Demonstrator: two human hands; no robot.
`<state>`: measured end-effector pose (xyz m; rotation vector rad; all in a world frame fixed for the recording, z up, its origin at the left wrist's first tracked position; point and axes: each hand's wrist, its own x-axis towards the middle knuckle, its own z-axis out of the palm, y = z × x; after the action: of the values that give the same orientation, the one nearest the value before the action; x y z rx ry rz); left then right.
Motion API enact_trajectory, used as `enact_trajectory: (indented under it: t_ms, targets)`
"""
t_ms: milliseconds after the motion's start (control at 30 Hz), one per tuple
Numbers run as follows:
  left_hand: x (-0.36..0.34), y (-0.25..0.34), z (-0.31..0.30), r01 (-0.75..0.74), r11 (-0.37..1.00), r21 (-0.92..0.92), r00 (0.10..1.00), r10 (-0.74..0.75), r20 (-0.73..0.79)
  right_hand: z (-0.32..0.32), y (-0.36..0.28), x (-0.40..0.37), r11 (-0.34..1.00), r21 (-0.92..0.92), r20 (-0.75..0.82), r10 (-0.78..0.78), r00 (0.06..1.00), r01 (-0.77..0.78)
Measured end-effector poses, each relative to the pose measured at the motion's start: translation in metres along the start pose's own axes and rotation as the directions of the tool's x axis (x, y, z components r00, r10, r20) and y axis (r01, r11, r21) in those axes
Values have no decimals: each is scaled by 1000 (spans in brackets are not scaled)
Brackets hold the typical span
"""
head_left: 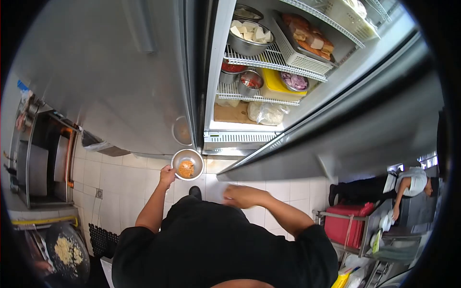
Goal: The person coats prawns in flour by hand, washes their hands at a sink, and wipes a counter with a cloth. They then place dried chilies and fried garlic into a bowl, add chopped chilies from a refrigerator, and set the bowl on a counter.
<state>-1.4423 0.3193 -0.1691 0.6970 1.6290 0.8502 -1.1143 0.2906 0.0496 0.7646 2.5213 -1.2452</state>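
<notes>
A metal bowl (pixel 196 156) with orange food in its bottom is held by its rim in my left hand (pixel 167 176), in front of the refrigerator's closed left door. My right hand (pixel 236 196) is blurred by motion, with its fingers curled, below the edge of the open right door (pixel 307 153); whether it holds anything is unclear. Inside the refrigerator, a bowl of white chunks (pixel 250 45) stands on the upper wire shelf (pixel 273 62), beside a white basket (pixel 302 58) under a tray of meat. Lower down are bowls of red food (pixel 249 83) and purple pieces (pixel 294 81).
At the right, a person (pixel 410 185) reaches over a metal counter near a red container (pixel 346 224). A pan of yellowish food (pixel 69 252) sits at the lower left, below metal kitchen equipment (pixel 48 158). A black mat (pixel 102 241) lies on the tiled floor.
</notes>
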Motion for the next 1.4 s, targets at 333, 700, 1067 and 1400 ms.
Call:
enact_trajectory:
  t_ms: [333,700,1067,1400]
  targets:
    - [23,46,50,-74,995,69,919,42,391,170,106,-95,53,946,-106,983,151,319]
    - [29,130,167,-151,987,-53,762,150,630,344,147,-159,286,380,44,944,-327,880]
    - [32,179,147,-207,978,-16,872,191,450,67,194,3,419,902,-398,901,174,-106]
    - [44,189,170,-170,977,-126,925,202,322,-233,271,115,607,772,-593,795,131,-188]
